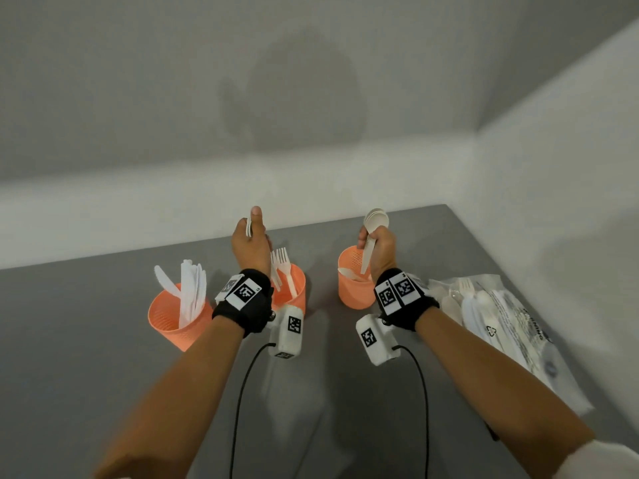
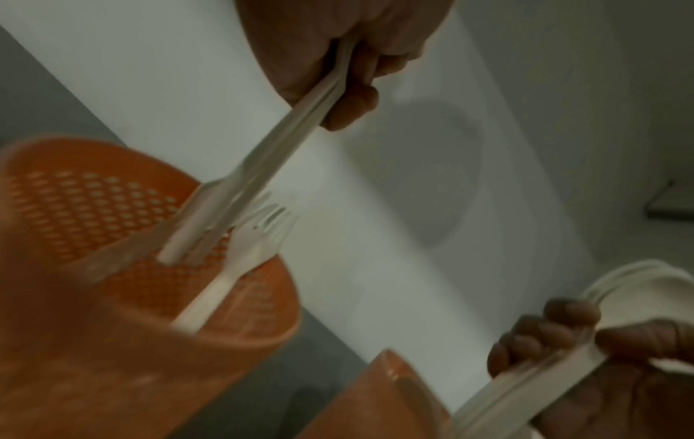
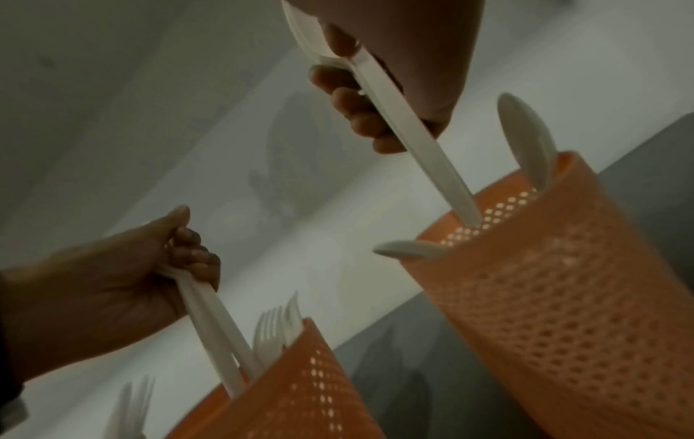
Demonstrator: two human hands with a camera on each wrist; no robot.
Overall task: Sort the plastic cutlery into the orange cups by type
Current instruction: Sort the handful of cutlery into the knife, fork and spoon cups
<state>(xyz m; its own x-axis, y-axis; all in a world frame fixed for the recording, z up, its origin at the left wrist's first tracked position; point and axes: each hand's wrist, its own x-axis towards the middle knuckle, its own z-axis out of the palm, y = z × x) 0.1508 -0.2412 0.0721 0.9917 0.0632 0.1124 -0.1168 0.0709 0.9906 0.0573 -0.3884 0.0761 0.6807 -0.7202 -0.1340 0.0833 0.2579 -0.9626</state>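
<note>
Fingers [image 3: 353,98] of the right hand [image 1: 378,248] are curled round a stack of spoons [image 1: 376,219], bowls up, handles slanting down into the right cup [image 1: 352,295] directly below; two spoons are already leaned inside it. Fingers [image 2: 353,101] of the left hand [image 1: 250,243] are wrapped round a bunch of forks [image 2: 263,166], whose long axis is likewise aimed down into the middle cup [image 1: 294,292], where other forks stand. Each bundle is held just above its own cup, tips at or inside the rim, so release calls only for a short drop along the handles. Knives [image 1: 188,292] are stood in the left cup [image 1: 173,323]. More cutlery is left in the bag [image 1: 501,316] on the tabletop [image 1: 103,340], nearer the right hand.
</note>
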